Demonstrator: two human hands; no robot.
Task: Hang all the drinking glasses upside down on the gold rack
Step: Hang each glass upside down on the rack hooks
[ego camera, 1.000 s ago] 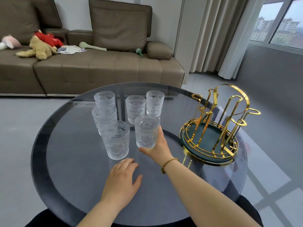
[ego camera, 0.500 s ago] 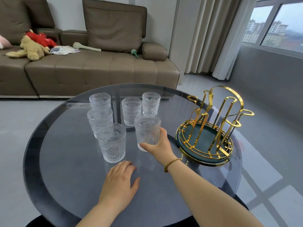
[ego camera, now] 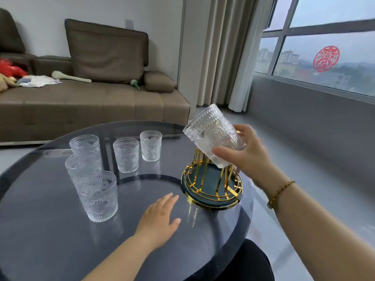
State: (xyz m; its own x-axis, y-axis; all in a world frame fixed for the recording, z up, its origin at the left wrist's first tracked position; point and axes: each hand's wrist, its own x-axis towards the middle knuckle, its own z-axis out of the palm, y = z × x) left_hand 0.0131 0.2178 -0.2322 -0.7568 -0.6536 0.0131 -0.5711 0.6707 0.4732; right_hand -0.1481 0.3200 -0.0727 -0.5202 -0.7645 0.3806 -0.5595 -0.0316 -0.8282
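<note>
My right hand (ego camera: pixel 248 157) grips one embossed drinking glass (ego camera: pixel 213 134), tilted with its base up and left and its mouth down, right over the gold rack (ego camera: pixel 211 185). The rack stands on a dark green round base at the table's right side; its upper prongs are hidden behind the glass and hand. Several more glasses stand upright on the table: the nearest glass (ego camera: pixel 98 196), a second glass (ego camera: pixel 83 168) behind it, a far-left glass (ego camera: pixel 85 145), a middle glass (ego camera: pixel 126 155) and a far glass (ego camera: pixel 151 145). My left hand (ego camera: pixel 160 218) rests flat on the table.
The round dark glass table (ego camera: pixel 50 240) has its edge close to the rack on the right. A brown sofa (ego camera: pixel 91 102) with toys and cloth sits behind. Curtains and a window fill the right side, with grey floor below.
My right hand lifted the glass off the table, carried it right and turned it over above the rack. The camera swung right. My left hand stayed flat on the table.
</note>
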